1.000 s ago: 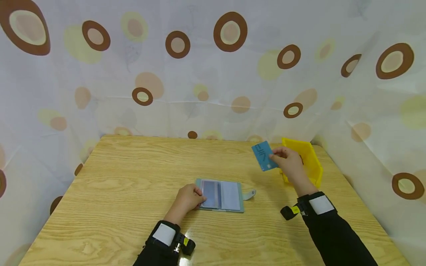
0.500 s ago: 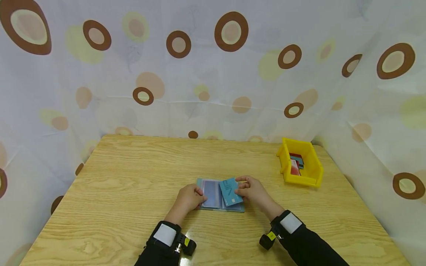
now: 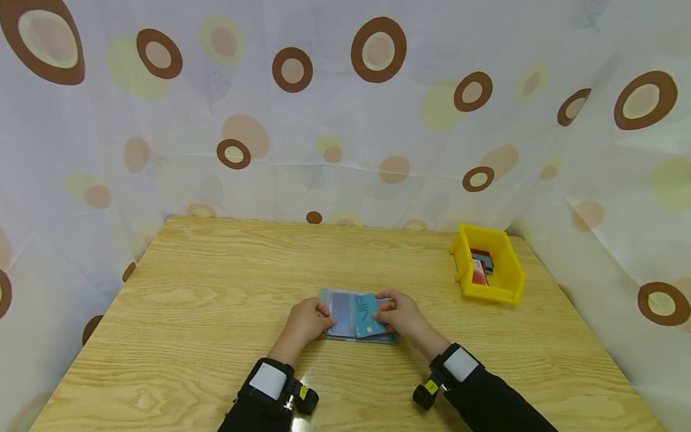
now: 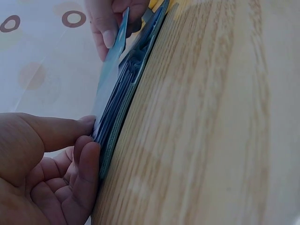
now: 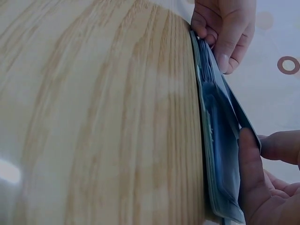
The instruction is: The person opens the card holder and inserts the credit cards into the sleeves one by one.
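Observation:
A card holder [image 3: 341,317] with clear plastic sleeves lies open on the table. My left hand [image 3: 306,321] pinches its left edge and sleeves between thumb and fingers, as the left wrist view also shows. With my right hand [image 3: 405,316] I pinch a blue card [image 3: 364,313] by its right side. The card is slightly tilted above the right half of the holder, and its left edge is at the left sleeve's inner side. Whether that edge is inside the sleeve I cannot tell. In the right wrist view, thumb and finger [image 5: 251,161] grip the card's near end.
A yellow bin [image 3: 504,288] stands at the back right of the wooden table [image 3: 243,264]. Several red and blue cards [image 3: 479,270] lie in it. A patterned curtain [image 3: 345,198] hangs behind the table and along its sides.
My right hand has carried the blue card from beside the yellow bin leftward and down to the card holder, then slightly farther left. My left hand has stayed at the holder's left edge.

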Tool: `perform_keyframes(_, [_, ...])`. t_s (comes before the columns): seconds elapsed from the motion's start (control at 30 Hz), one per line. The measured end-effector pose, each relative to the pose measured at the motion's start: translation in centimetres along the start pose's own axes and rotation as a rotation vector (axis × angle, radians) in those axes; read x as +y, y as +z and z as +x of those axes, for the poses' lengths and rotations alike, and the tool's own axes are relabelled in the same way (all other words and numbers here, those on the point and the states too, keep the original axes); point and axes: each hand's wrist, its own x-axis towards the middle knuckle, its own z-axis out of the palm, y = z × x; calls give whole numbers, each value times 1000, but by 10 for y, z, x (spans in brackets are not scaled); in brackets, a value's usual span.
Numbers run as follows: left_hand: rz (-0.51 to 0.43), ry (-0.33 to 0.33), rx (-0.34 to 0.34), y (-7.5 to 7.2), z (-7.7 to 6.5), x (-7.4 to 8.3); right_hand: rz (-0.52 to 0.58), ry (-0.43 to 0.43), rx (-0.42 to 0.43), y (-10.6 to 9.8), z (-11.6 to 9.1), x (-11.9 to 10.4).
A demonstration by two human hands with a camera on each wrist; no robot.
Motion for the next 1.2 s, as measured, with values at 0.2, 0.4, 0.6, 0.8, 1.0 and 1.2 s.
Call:
perform_keyframes(0.2, [15,14,5,0,-2,1,2,-3,51,15,4,-3])
perform_keyframes(0.4, [24,8,0,2,-3,3,-15,-9,84,27,6,-5])
perform_keyframes(0.6, [25,9,6,1,-2,3,-37,-12,103,35,7,-9])
perform_keyframes(0.8, [37,6,29,3,-1,2,-171,-62,90,40,6,-15])
perform_keyframes(1.0, [30,9,34,4,-2,3,-191,-59,33,42,1,-19])
perform_keyframes(1.2, [55,18,43,4,-2,3,-145,-46,-24,39,2,-22])
